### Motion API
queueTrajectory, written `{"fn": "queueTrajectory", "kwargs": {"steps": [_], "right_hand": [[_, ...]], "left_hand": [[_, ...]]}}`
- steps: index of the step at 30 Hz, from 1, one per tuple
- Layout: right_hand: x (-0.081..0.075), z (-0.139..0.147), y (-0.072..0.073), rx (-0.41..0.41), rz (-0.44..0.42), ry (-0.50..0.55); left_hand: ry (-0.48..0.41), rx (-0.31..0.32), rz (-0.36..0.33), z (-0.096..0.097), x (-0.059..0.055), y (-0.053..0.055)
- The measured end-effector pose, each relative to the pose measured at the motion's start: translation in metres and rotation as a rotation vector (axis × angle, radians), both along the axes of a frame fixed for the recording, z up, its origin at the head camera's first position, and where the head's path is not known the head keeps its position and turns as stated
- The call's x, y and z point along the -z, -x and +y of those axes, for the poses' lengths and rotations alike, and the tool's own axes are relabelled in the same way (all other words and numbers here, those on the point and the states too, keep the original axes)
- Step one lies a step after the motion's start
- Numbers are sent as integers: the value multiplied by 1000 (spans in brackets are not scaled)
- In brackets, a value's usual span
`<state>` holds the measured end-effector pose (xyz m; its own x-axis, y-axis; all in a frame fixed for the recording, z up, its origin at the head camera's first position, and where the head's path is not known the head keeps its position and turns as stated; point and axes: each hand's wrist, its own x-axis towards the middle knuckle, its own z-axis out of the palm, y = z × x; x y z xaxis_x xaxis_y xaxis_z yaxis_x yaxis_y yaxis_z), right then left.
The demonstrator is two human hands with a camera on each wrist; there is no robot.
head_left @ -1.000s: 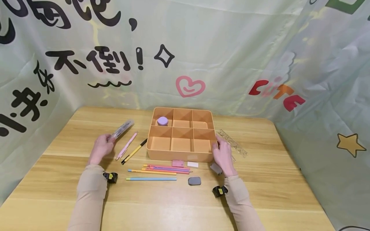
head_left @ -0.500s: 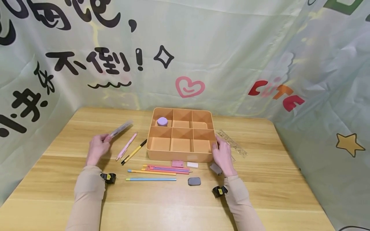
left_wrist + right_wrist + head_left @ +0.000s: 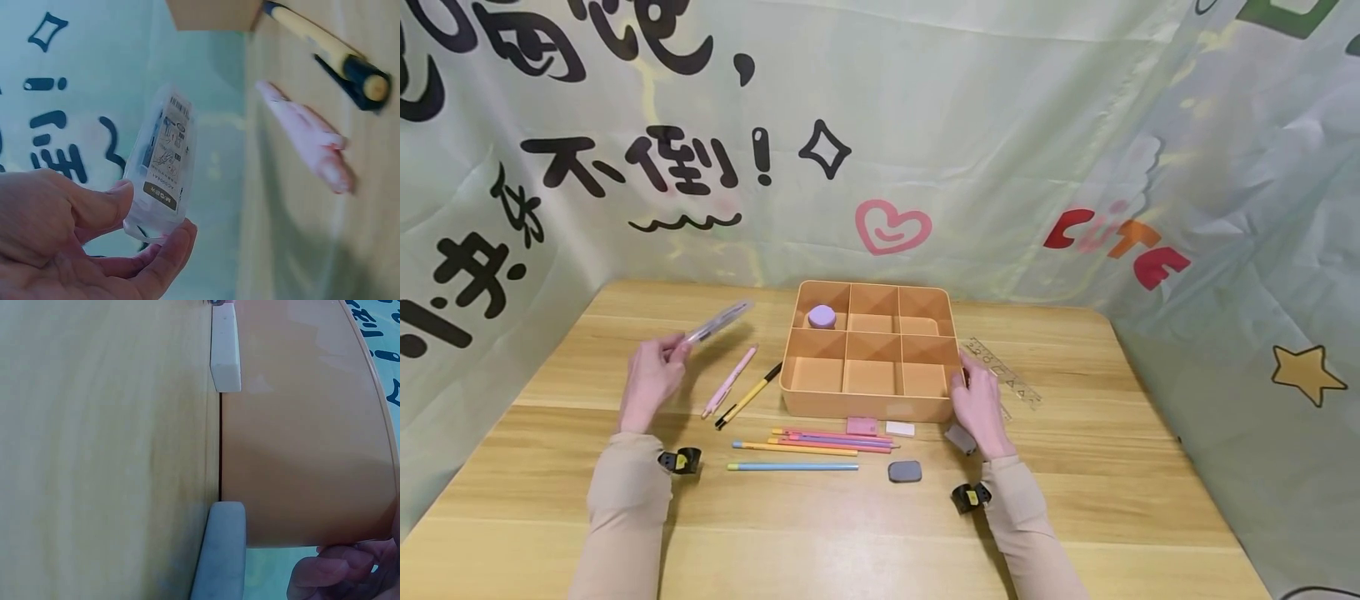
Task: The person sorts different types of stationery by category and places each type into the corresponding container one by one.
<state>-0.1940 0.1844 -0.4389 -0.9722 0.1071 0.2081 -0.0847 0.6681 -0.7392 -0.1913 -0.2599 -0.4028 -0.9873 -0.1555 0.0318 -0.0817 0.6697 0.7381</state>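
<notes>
Plastic case (image 3: pixel 719 322) and, apparently, orange tray (image 3: pixel 868 405) occupy left and right hands (image 3: pixel 652 379) (image 3: pixel 979 410)

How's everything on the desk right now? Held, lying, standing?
Left hand: pinching the clear case.
Clear case: held aloft, tilted.
Right hand: holding the box.
Box: upright, open on top.
Purple round thing: inside the box.
Pink pen: lying down.
Yellow pen: lying down.
Pencil pile: lying down.
Blue pencil: lying apart.
Front gray block: lying flat.
Other gray block: near right hand.
Pink block: near box.
White block: near box.
Ruler: lying flat.
</notes>
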Motion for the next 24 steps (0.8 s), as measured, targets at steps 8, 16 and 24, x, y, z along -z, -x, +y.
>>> {"fn": "queueTrajectory", "kwargs": {"steps": [8,16,24], "right_hand": [[1,0,0,-6,3,0],[-1,0,-1,-9,-1,13],[-1,0,-1,-8,1,13]], "left_hand": [[44,23,79,13,-21,-11],[43,53,232,34,-42,-23],[109,87,337,49,-51,-32]]}}
